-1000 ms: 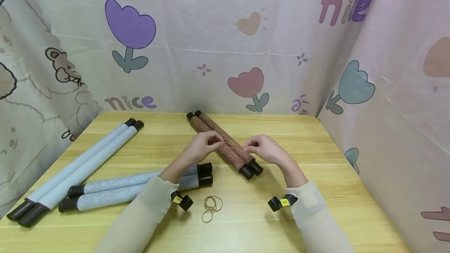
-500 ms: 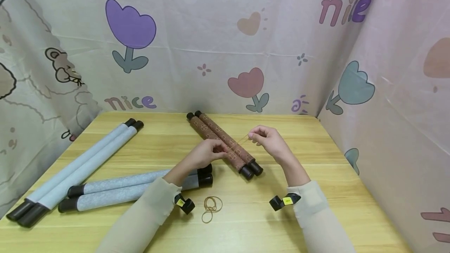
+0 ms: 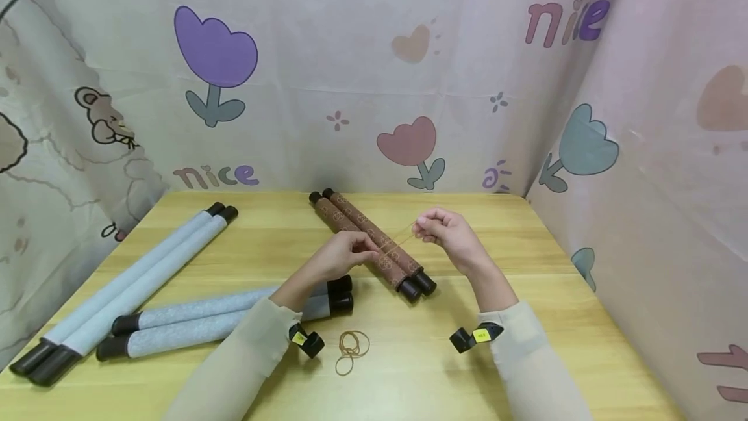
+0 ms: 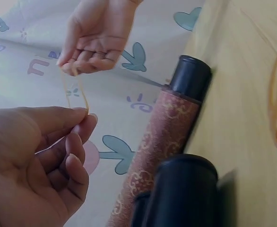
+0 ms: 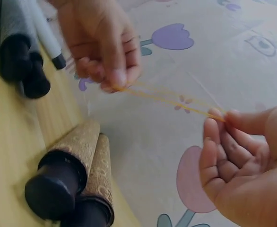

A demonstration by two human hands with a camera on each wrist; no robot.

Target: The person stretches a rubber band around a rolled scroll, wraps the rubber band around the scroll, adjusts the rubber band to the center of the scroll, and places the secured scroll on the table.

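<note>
A thin rubber band (image 5: 171, 101) is stretched between my two hands, above the table. My left hand (image 3: 341, 253) pinches one end between thumb and index finger. The other end is pinched by the thumb and fingers of my right hand (image 3: 447, 234), slightly higher and to the right. Below the band lie two brown patterned scrolls (image 3: 374, 234) with black end caps, side by side at a slant. In the wrist views the band hangs apart from the scrolls.
Several loose rubber bands (image 3: 352, 349) lie on the wooden table (image 3: 467, 382) near its front. Two grey-blue scrolls (image 3: 193, 325) lie partly under my left forearm. A pale blue scroll pair (image 3: 134, 284) lies at the left. A printed curtain (image 3: 315, 31) hangs behind.
My right hand has moved up and right, drawing the rubber band longer. My left hand has shifted slightly right and down. Over the last half second the hands have barely moved.
</note>
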